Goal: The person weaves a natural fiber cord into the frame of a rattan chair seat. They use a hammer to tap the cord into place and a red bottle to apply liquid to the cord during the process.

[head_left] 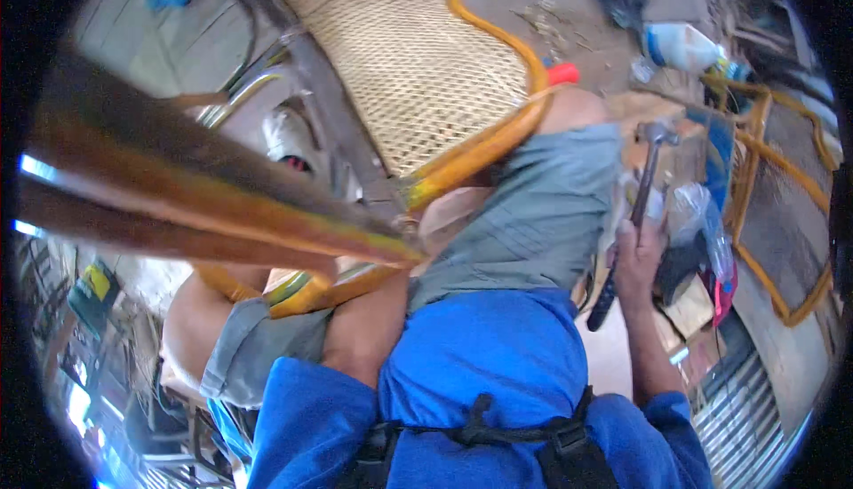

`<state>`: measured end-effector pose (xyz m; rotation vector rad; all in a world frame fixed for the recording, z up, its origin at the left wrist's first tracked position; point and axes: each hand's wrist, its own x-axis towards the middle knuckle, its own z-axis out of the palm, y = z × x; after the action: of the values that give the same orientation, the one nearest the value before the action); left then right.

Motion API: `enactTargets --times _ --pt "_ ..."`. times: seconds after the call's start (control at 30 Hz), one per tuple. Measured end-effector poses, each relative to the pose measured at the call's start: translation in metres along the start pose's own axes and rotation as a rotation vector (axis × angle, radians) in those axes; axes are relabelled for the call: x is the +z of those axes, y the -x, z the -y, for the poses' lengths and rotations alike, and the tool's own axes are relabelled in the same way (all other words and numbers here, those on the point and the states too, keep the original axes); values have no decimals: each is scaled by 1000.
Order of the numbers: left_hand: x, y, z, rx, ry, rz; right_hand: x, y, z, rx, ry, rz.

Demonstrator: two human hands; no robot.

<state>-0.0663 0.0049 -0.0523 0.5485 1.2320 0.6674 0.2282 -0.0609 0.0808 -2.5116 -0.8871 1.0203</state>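
My right hand point(640, 258) is closed around the handle of a hammer point(648, 174), to the right of my right thigh. Its metal head points away from me, and the dark grip end sticks out below my palm. From my left sleeve the left forearm point(366, 325) reaches up to a yellow-brown curved frame piece point(333, 294). My left hand's fingers are hidden behind that frame. Between and beyond my legs stands a woven cane panel point(418, 54) edged with an orange-brown rim point(502, 138). Blurred brown poles point(213, 205) cross close in front at the left.
A dark frame bar point(329, 89) runs along the panel's left side. A second orange-brown frame point(755, 160) stands at the right, near clear plastic wrapping point(697, 214). A white and blue container point(680, 47) lies at the far right. Something red point(562, 73) shows by my knee.
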Motion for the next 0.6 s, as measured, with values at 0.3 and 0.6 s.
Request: enactTargets --times 0.3,0.6 --pt "-27 28 -55 224 -374 -90 35 79 -161 -64 353 33" --pt "6 33 -50 259 -486 64 22 9 -186 -126 373 -227"
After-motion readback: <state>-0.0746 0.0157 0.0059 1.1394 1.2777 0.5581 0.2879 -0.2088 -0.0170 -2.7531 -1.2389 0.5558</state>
